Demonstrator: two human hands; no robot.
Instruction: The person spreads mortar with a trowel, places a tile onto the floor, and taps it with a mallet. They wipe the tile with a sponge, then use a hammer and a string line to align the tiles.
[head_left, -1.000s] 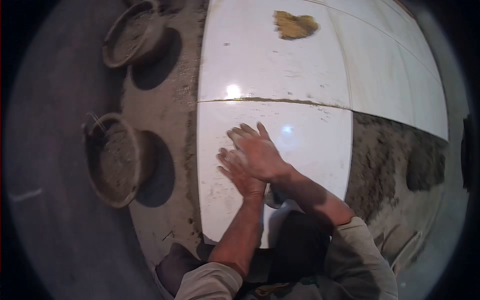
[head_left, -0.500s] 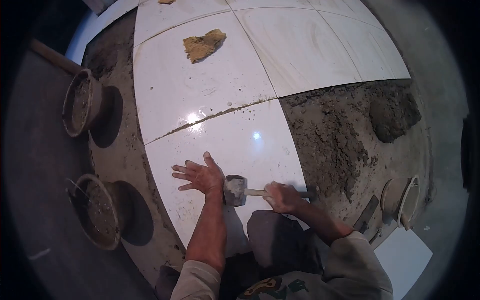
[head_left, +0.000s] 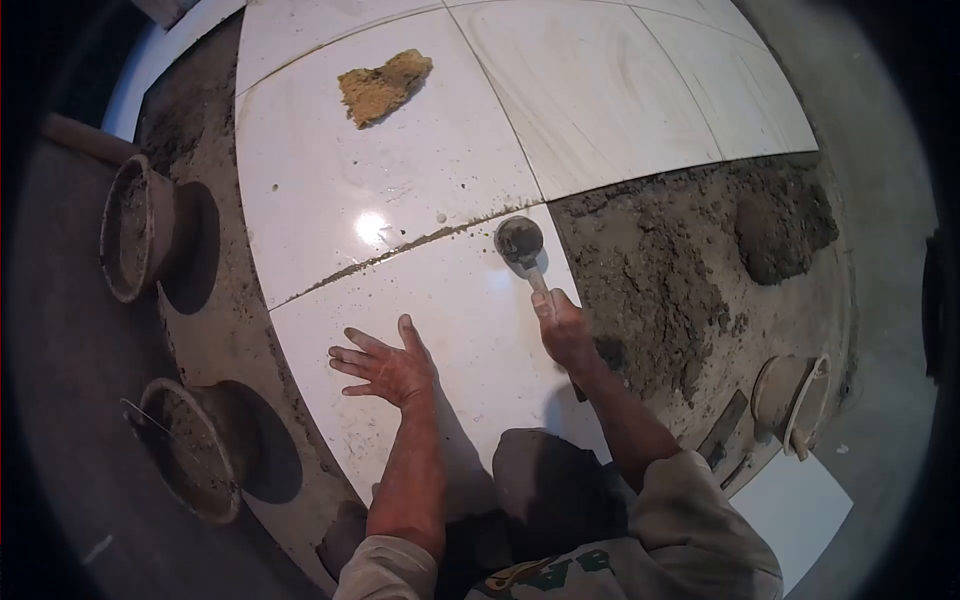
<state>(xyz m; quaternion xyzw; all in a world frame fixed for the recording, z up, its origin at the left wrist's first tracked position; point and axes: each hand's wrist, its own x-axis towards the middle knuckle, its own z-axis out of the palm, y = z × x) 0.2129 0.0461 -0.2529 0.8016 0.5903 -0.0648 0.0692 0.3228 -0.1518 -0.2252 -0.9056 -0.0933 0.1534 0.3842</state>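
Note:
My right hand (head_left: 566, 332) is wrapped round the handle of a mallet (head_left: 519, 240). The mallet's dark, dirt-caked head is over the far right corner of the nearest white floor tile (head_left: 460, 330), close to the joint with the tile beyond. Fingers spread wide, my left hand (head_left: 388, 368) is over the left part of the same tile and holds nothing. Mortar crumbs line the joint (head_left: 400, 250) between these two tiles. My knee (head_left: 545, 470) is at the tile's near edge.
A yellow sponge piece (head_left: 385, 88) lies on the tile beyond. Rough wet mortar (head_left: 660, 290) covers the ground to the right. Two mortar buckets (head_left: 190, 450) stand at left. At right are another bucket (head_left: 785, 395), a flat dark tool (head_left: 722, 430) and a white tile piece (head_left: 795, 510).
My right hand has swung the mallet away from me, from beside my left wrist to the tile's far right corner. My left hand has shifted slightly left and stays spread.

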